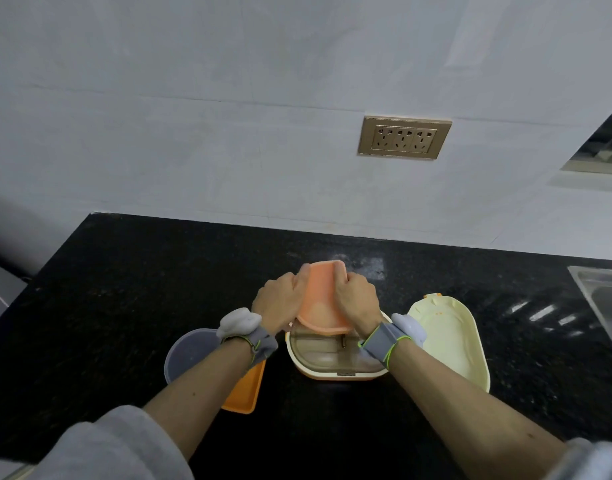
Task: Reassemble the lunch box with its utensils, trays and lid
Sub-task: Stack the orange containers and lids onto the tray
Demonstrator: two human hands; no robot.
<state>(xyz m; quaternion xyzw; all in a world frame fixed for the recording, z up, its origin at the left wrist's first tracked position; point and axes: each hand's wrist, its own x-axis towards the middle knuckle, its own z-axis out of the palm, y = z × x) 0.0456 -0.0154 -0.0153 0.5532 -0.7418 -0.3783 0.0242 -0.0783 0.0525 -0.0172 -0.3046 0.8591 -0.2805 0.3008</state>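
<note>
Hands, my left [278, 303] and right [358, 299], grip an orange tray [322, 299] above the lunch box [332, 358]; lid [450, 337] still off.

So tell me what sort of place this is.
Most likely a home kitchen: a black stone counter against a pale tiled wall, a steel sink at the right edge, and a wall socket above the counter.

Lunch box [335, 362] on the counter [124, 289], lid [450, 341] to its right, tray [244, 393] left
</note>
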